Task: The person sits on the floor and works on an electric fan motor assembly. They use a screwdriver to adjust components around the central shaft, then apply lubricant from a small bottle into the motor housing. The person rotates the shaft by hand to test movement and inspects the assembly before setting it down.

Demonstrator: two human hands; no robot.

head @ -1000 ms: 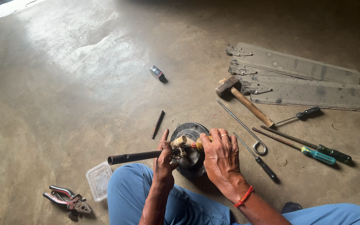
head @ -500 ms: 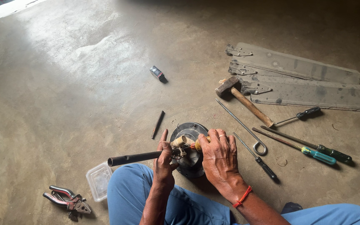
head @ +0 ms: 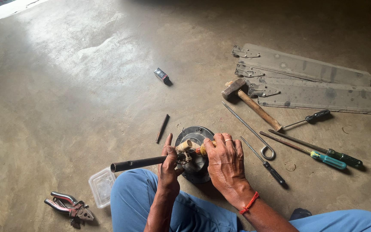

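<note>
1. Round dark metal motor housing (head: 195, 148) sits on the bare concrete floor (head: 86, 86), right against the seated person's blue-trousered knee (head: 129, 193), with a small pale brass-coloured fitting (head: 184, 147) standing on top of it.

2. Head view, hands: the left hand (head: 168, 165) is wrapped round a long dark steel tube (head: 136, 163) that lies level and points left, forefinger stuck straight up. The right hand (head: 225, 161), an orange thread at its wrist, is curled with fingers pressed down over the fitting and what looks like a yellow-handled tool (head: 205, 148); exactly what it pinches I cannot tell.

3. Head view, surroundings: a wooden-handled hammer (head: 250, 103), a long steel rod with a looped end (head: 254, 131), a black-handled screwdriver (head: 265, 163), a green-handled screwdriver (head: 323, 149) and a blue-handled one (head: 318, 157) lie to the right; grey fan blades (head: 314, 81) lie beyond. A small black punch (head: 162, 128) lies ahead, a clear plastic box (head: 101, 186) and red-handled pliers (head: 67, 206) to the left.

4. Risks, as I judge them: nothing clamps the housing, so a hard lever on the tube could spin or tip it and the tube could slip onto the right knuckles. The raised forefinger weakens that grip. Small parts could roll off across the floor.
</note>
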